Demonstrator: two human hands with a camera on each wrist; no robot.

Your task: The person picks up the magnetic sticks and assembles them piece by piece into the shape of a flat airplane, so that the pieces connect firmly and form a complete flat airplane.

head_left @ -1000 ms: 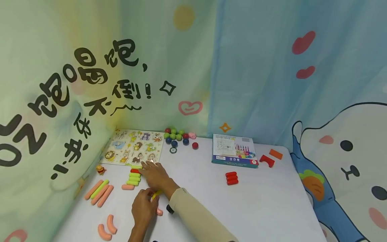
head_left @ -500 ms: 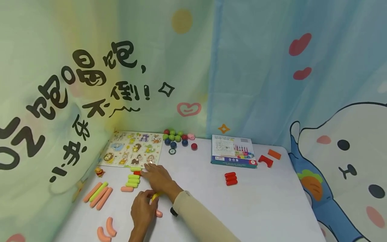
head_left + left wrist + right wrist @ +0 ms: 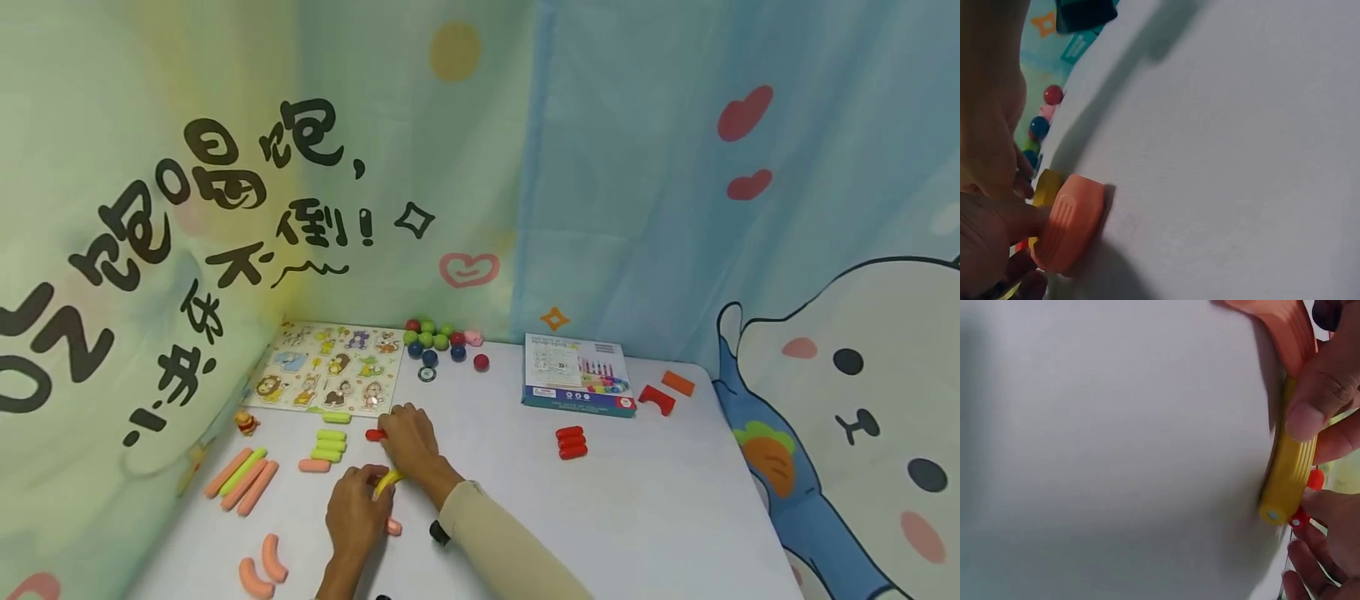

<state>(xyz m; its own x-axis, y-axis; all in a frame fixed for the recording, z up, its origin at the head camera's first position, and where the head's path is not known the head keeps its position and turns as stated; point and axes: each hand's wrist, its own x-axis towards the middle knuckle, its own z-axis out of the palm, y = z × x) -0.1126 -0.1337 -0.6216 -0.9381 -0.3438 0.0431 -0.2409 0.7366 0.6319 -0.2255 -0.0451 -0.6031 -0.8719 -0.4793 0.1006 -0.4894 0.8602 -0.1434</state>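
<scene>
My left hand [image 3: 358, 508] pinches a yellow curved magnetic rod [image 3: 1288, 478] at its end, where it meets a pink curved rod [image 3: 1072, 225]. Thumb and fingers cover part of that joint. Just beyond, my right hand [image 3: 409, 440] holds a short red rod [image 3: 374, 435] by one end; the other end sticks out to the left. In the right wrist view this red rod is mostly hidden behind the yellow one. To the left lie several short lime rods [image 3: 328, 445], another lime rod [image 3: 337, 417] beside the sticker sheet, and a short pink rod [image 3: 314, 466].
Long rods [image 3: 242, 482] and two pink curved rods [image 3: 274, 558] lie at the left, near a small bear figure [image 3: 246, 422]. Behind are an animal picture sheet [image 3: 318, 374], coloured balls [image 3: 427, 340] and a box [image 3: 577, 375]. Three red rods [image 3: 572, 442] lie right.
My right hand has drawn the short red rod to the right, away from the lime rods. The left hand stays nearly where it was, still holding the yellow rod.
</scene>
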